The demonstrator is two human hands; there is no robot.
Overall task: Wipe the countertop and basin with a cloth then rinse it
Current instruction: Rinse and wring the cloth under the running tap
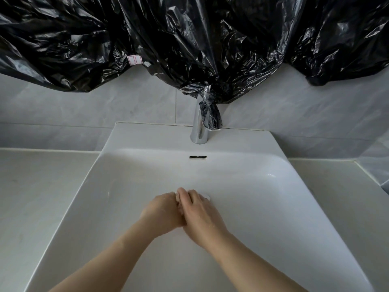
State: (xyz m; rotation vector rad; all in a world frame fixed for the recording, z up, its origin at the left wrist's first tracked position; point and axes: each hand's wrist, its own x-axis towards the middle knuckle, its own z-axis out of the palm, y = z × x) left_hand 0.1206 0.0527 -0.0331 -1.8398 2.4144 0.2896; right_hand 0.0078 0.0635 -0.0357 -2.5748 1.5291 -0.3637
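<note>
Cloth [177,197] gripped by left hand [162,211], right hand [203,218]; basin [263,186] walls well apart.

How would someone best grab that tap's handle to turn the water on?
Pinch the thin lever on top of the tap, coming from the front and above: it sticks up, and black plastic crowds it behind. The left hand and right hand are clasped round the cloth in the basin, so one must let go first.

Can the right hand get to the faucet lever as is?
Probably yes: open basin between right hand and faucet, nothing blocking. But it's pressed against the left hand, and black plastic drapes over the lever.
</note>
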